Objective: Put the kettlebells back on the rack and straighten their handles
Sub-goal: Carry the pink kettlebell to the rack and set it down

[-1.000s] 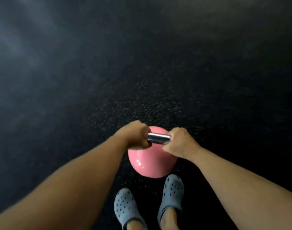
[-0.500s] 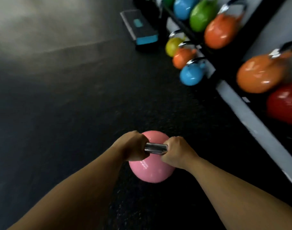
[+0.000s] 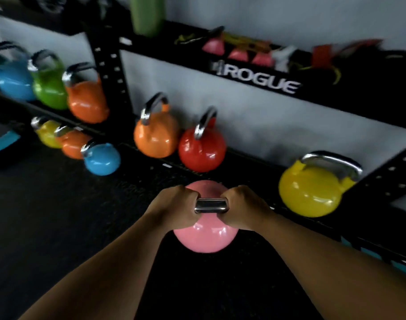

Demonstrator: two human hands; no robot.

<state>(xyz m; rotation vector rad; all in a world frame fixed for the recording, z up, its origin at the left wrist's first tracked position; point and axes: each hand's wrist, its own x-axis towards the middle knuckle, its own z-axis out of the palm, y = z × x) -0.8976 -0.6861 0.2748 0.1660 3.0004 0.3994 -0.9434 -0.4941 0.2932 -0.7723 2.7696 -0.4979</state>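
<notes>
A pink kettlebell (image 3: 205,236) with a steel handle (image 3: 210,205) hangs in front of me, off the floor. My left hand (image 3: 174,207) grips the handle's left end and my right hand (image 3: 243,207) grips its right end. Straight ahead is the black rack (image 3: 255,80). On its low shelf stand an orange kettlebell (image 3: 155,137), a red kettlebell (image 3: 201,150) and a yellow kettlebell (image 3: 309,192), with a gap between the red and the yellow. The pink kettlebell is in front of that gap.
To the left a shelf holds a blue kettlebell (image 3: 11,77), a green one (image 3: 49,87) and an orange one (image 3: 86,102). Three small kettlebells, yellow (image 3: 47,133), orange (image 3: 72,144) and blue (image 3: 101,159), sit low at the left. A teal-edged step (image 3: 3,139) lies far left.
My view has swung from the bare floor to face the rack. Both hands have kept their hold, and the pink kettlebell has come up in front of the low shelf.
</notes>
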